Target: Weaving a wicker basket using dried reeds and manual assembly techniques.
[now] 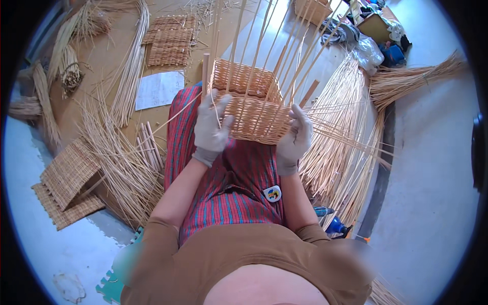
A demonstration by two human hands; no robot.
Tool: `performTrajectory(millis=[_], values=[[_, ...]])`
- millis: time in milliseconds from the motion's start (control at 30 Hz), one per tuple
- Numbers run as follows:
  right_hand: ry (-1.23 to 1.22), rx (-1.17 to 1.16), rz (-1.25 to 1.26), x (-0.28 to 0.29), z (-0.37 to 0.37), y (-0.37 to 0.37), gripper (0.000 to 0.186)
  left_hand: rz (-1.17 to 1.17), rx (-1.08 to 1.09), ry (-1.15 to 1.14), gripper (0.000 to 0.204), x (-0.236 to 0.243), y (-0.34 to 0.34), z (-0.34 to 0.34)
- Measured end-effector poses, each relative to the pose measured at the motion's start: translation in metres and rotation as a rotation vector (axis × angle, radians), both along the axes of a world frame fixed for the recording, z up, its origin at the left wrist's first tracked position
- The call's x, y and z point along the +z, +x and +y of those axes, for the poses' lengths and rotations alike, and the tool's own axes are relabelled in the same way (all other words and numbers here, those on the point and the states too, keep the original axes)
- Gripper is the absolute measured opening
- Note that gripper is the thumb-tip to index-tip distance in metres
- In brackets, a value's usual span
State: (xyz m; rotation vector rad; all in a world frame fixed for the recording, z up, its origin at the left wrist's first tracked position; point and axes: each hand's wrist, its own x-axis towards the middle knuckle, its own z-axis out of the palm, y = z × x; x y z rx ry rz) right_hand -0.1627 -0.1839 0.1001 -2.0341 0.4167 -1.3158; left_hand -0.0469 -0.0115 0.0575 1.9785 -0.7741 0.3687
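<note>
A rectangular wicker basket with an open top sits over my lap, and long upright cane stakes rise from its woven sides. At its left corner my left hand, in a pale glove, grips the weave with the thumb on the near wall. A wooden post stands just above those fingers. My right hand, gloved too, is closed round the basket's right end; some of its fingertips are hidden. Loose cane strands stick out to the right beside this hand.
Bundles of cane lie on both sides, a large one at right and another at left. Woven panels rest on the floor near a white paper sheet. Cloth and plastic bags are heaped at far right.
</note>
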Motion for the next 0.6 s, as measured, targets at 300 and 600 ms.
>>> performTrajectory(millis=[300, 600], values=[[-0.496, 0.419, 0.392, 0.043, 0.129, 0.095, 0.034, 0.287, 0.164, -0.525, 0.049, -0.021, 0.041, -0.009], [0.744, 0.563, 0.053, -0.004, 0.068, 0.035, 0.019, 0.725, -0.308, -0.339, 0.041, -0.004, 0.073, 0.031]])
